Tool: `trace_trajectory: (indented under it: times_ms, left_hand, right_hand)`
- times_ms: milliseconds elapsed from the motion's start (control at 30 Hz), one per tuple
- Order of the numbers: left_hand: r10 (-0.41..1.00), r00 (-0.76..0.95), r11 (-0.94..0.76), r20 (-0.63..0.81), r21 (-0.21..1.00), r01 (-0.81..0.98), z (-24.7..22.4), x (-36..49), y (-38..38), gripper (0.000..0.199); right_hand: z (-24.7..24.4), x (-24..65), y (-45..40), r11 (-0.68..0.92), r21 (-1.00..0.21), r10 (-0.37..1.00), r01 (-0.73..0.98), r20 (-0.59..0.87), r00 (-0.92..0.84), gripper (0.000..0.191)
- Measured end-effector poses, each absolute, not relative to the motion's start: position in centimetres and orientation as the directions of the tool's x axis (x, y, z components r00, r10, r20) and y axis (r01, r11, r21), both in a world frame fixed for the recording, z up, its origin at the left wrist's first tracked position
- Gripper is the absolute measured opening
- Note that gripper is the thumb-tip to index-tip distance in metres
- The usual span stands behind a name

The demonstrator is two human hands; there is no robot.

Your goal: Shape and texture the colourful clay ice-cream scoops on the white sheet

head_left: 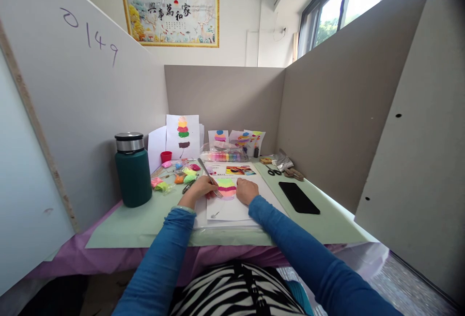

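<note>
My left hand is closed round a metal fork. Its handle slants up to the left, and its tines point down at the left part of a coloured picture. That picture lies on a white sheet and has a yellow-green band, a dark pink band and paler pink below; it looks like soft clay. At the picture's right edge rests my right hand, fingers curled in, so whatever they may hold is hidden.
A dark green bottle stands at left. Packets of coloured clay and a red cup lie beyond my left hand. To the right are a black phone and scissors. Picture cards lean at the back; partitions enclose the table.
</note>
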State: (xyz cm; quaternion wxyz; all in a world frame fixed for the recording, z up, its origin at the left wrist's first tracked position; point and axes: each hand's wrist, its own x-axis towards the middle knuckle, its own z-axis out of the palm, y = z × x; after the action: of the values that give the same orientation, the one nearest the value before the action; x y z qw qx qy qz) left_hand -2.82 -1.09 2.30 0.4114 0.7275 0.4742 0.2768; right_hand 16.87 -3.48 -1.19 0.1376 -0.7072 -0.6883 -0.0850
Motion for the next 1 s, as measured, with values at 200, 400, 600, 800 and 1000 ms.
trace_trajectory:
  times_ms: [200,400,600,800,1000]
  left_hand:
    - [0.916,0.399,-0.224,0.034,0.870,0.440,2.2,-2.8,-1.1,0.003]
    - [0.911,0.412,-0.234,0.028,0.856,0.460,2.1,-2.7,-0.9,0.003]
    - [0.909,0.414,-0.244,0.042,0.859,0.449,2.0,-2.8,-0.6,0.003]
    - [0.915,0.397,-0.266,0.070,0.846,0.463,1.5,-2.6,-0.1,0.005]
    - [0.898,0.440,-0.254,0.015,0.834,0.491,2.3,-2.6,-1.1,0.005]
  right_hand:
    - [-1.4,16.9,-3.3,-0.011,-0.076,0.947,0.997,0.320,0.035,0.029]
    - [-1.5,17.0,-3.2,-0.014,-0.072,0.950,0.997,0.310,0.036,0.029]
    - [-1.3,16.9,-3.3,-0.015,-0.081,0.951,0.997,0.308,0.040,0.029]
    - [-1.3,16.9,-3.3,-0.015,-0.084,0.951,0.996,0.307,0.040,0.029]
    - [-1.3,16.9,-3.4,-0.012,-0.077,0.953,0.997,0.302,0.035,0.029]
